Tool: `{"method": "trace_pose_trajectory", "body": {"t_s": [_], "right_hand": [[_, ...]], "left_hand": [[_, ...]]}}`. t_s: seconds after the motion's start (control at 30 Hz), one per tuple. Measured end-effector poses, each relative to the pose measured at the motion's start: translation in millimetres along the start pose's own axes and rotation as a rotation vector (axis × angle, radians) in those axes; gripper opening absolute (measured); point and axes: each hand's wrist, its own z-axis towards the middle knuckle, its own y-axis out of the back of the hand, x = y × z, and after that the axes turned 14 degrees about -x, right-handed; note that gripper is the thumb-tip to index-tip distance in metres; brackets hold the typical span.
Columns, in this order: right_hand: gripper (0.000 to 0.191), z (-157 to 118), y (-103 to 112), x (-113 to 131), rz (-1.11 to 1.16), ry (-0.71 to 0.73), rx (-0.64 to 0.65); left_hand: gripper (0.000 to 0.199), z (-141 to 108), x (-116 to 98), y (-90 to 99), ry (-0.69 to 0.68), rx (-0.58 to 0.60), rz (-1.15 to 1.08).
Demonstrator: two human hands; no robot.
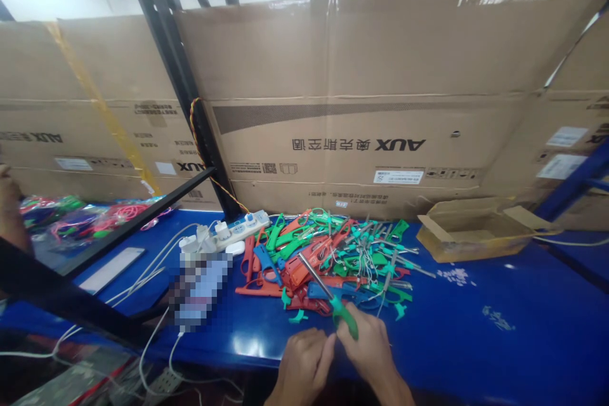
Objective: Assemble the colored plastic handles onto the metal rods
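Green-handled tool: firm R-hand grip, L hand close by

Green-handled tool (351,325) is in R hand (370,342), near the front edge of the table, metal barrel slanting up-left over the near side of the pile. R fingers are closed round the handle. L hand (303,358) is just beside, fingers curled in; can't tell if it's holding anything small.

For good handling, IMO: grip the handle, not the barrel; wrist loose, both hands low & close so L can steady it w/o a reach. Mind the tip, as loose wires in the pile (297,271) could snag it. Go easy nr the 3 small teal pieces (299,316) at the pile's front; a sleeve or knuckle might knock them.

Further out, on the blue table (457,336): open carton (466,248) to the R, power strip (242,231) & cables to the L; cables could catch an elbow.
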Motion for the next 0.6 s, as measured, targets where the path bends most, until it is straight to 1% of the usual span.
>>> {"method": "trace_pose_trajectory", "body": {"t_s": [0.13,0.27,0.43,0.6], "right_hand": [[0.018,2.0,3.8,3.0,0.033,0.014,-0.002],[0.02,4.3,5.9,4.9,0.058,0.029,-0.015],[0.02,5.6,3.6,3.4,0.059,0.035,-0.021],[0.02,2.3,-0.2,1.1,0.03,0.008,-0.005]], "left_hand": [[0.045,0.8,-0.3,-0.6,-0.01,-0.003,0.014],[0.044,1.5,-1.0,-0.7,-0.003,-0.009,0.017],[0.043,2.7,-1.4,0.1,0.006,0.008,0.012],[0.044,1.5,-0.6,-0.6,0.014,0.029,0.009]]}}
